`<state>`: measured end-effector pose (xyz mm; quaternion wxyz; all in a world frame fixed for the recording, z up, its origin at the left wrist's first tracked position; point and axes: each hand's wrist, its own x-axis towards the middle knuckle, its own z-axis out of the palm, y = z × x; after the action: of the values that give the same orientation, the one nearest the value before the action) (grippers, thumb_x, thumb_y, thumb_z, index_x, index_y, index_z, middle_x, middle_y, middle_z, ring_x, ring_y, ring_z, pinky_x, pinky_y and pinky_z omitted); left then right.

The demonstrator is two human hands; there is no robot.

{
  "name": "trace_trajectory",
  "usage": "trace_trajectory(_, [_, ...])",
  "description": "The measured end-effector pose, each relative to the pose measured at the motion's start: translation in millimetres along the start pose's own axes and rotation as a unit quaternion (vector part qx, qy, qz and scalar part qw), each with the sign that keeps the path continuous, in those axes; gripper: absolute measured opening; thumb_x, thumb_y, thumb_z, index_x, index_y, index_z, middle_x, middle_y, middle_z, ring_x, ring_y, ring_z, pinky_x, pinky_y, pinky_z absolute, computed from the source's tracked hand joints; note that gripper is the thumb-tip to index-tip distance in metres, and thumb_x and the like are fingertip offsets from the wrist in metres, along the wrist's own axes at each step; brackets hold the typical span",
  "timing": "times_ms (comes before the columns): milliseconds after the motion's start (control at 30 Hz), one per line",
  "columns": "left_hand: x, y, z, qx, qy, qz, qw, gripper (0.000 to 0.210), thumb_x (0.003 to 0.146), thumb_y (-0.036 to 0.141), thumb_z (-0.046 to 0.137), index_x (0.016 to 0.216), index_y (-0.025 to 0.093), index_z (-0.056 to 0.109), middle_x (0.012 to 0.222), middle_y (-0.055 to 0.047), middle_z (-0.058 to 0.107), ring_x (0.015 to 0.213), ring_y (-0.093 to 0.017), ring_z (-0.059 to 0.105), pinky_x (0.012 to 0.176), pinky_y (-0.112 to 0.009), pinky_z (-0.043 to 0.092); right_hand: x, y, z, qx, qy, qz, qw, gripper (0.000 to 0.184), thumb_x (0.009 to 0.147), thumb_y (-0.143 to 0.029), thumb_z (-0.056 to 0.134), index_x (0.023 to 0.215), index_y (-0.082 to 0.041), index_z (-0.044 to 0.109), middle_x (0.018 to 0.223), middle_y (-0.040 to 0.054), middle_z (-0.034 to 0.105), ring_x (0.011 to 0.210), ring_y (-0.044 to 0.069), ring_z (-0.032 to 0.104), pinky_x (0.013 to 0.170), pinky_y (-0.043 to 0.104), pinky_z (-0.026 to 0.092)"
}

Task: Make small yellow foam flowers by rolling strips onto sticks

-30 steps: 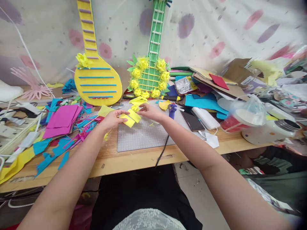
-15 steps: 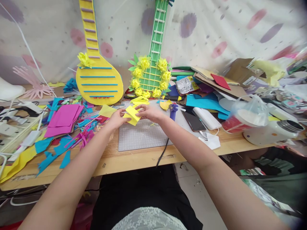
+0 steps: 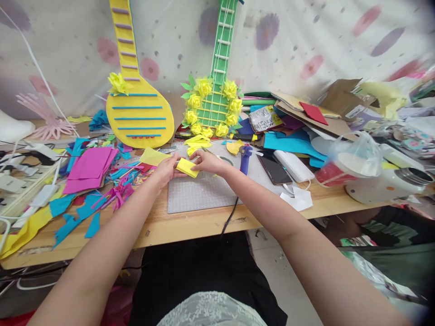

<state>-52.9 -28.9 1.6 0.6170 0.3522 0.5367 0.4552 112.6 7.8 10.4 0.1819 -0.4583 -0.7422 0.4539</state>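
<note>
A small folded piece of yellow paper (image 3: 187, 167) is held between my two hands above the grey cutting mat (image 3: 204, 199). My left hand (image 3: 166, 171) grips its left end, and my right hand (image 3: 208, 162) pinches it from the right. Yellow paper strips (image 3: 196, 144) lie just beyond my fingers. Left of them, a flat pale yellow sheet (image 3: 152, 156) rests near my left hand. Behind stand a yellow paper guitar (image 3: 141, 113) with one yellow flower and a green one (image 3: 215, 111) ringed by yellow paper flowers.
A purple glue gun (image 3: 245, 160) stands right of my right hand, its black cord running over the table edge. Further right are a phone (image 3: 274, 170), a white power bank (image 3: 294, 166) and a bagged cup (image 3: 350, 167). Magenta sheets (image 3: 90, 170) and coloured scraps cover the left side.
The yellow paper, more open with a raised flap before, is now folded into a narrower, flatter piece. Both hands stay in about the same spot.
</note>
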Motion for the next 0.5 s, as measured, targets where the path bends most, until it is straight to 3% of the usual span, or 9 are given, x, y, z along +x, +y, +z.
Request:
trace_trajectory(133, [-3.3, 0.9, 2.7, 0.025, -0.003, 0.016, 1.000, 0.025, 0.073, 0.023, 0.065, 0.095, 0.012, 0.058, 0.075, -0.007, 0.067, 0.064, -0.017, 0.065, 0.057, -0.029, 0.055, -0.7, -2.1, 0.5, -0.047, -0.002, -0.007, 0.999, 0.036, 0.068, -0.014, 0.063, 0.103, -0.016, 0.053, 0.079, -0.0001, 0.062, 0.067, 0.009, 0.056, 0.060, 0.020, 0.041])
trace_trajectory(233, [-6.3, 2.3, 5.9, 0.050, 0.006, 0.012, 0.999, 0.031, 0.067, 0.008, 0.065, 0.097, 0.011, 0.057, 0.072, -0.005, 0.066, 0.062, -0.016, 0.065, 0.056, -0.027, 0.055, -1.0, -4.0, 0.6, -0.094, 0.000, -0.016, 0.995, 0.037, 0.068, -0.015, 0.063, 0.104, -0.016, 0.053, 0.082, 0.0006, 0.063, 0.068, 0.010, 0.057, 0.060, 0.021, 0.041])
trace_trajectory(500, [-6.0, 2.7, 8.8, 0.070, 0.026, 0.023, 0.997, 0.031, 0.070, 0.003, 0.058, 0.099, 0.013, 0.058, 0.068, -0.003, 0.064, 0.061, -0.015, 0.064, 0.055, -0.027, 0.054, -0.8, -7.1, 2.6, -0.155, 0.022, -0.032, 0.987, 0.037, 0.067, -0.019, 0.065, 0.103, -0.018, 0.054, 0.087, 0.0034, 0.065, 0.074, 0.014, 0.059, 0.066, 0.025, 0.042])
